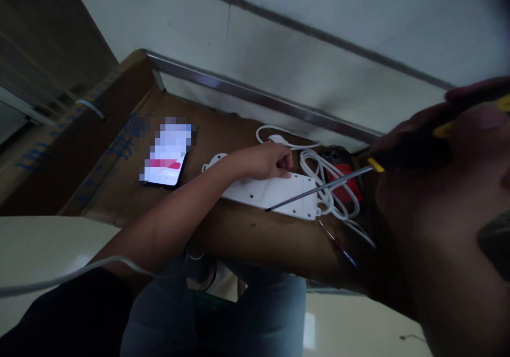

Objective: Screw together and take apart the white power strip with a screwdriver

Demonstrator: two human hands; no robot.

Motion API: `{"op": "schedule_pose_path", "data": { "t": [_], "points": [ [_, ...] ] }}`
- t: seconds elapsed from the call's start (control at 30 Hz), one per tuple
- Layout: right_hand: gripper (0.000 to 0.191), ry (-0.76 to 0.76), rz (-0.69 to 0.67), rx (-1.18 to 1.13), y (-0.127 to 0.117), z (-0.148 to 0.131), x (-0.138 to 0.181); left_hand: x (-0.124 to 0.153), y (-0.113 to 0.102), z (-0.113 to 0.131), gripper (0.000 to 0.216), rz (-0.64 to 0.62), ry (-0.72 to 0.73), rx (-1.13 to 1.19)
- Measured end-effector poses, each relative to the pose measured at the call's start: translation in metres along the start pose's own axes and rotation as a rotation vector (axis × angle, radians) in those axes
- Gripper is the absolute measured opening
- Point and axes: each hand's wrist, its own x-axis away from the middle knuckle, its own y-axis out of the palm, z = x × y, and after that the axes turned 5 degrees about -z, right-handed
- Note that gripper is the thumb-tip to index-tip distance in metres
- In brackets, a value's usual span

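Note:
A white power strip [274, 193] lies on brown cardboard, its face with several small dark screw holes turned up. My left hand [271, 160] rests at its far edge, fingers curled together; what they hold, if anything, is hidden. Large and close at the right, my right hand [434, 187] is wrapped around a screwdriver [319, 188] with a black and yellow handle. Its long shaft slants down to the left, and the tip appears over the strip's near edge. One small screw [254, 225] lies on the cardboard in front of the strip.
White cable [314, 166] lies coiled to the strip's right, partly over a red and black object [345, 179]. A thin screwdriver with a red part [338, 245] lies nearby. At left is a lit phone [167, 155]. A metal rail [239, 88] runs along the back.

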Motion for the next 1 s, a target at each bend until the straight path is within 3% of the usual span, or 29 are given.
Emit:
{"op": "schedule_pose_path", "data": {
  "t": [0.17,0.4,0.53,0.67,0.83,1.0],
  "points": [
    [0.032,-0.149,-0.134,-0.052,-0.002,0.016,-0.004,-0.003,0.002,-0.002,0.025,0.040,0.002,-0.026],
    [0.021,-0.170,-0.164,-0.043,-0.003,0.024,-0.004,0.006,-0.015,-0.002,0.028,0.064,0.000,0.021],
    [0.029,-0.126,-0.103,-0.067,-0.004,0.031,-0.009,0.017,-0.032,-0.002,0.030,0.124,-0.063,0.119],
    [0.040,-0.119,-0.048,-0.099,-0.010,0.038,-0.021,0.025,-0.039,-0.003,0.039,0.073,-0.079,0.212],
    [0.029,-0.190,0.078,-0.137,-0.023,0.045,-0.044,0.028,-0.039,-0.008,0.055,-0.022,-0.037,0.224],
    [0.024,-0.084,0.173,-0.063,-0.029,0.040,-0.052,0.027,-0.043,-0.019,0.047,-0.075,0.043,0.236]
  ]
}}
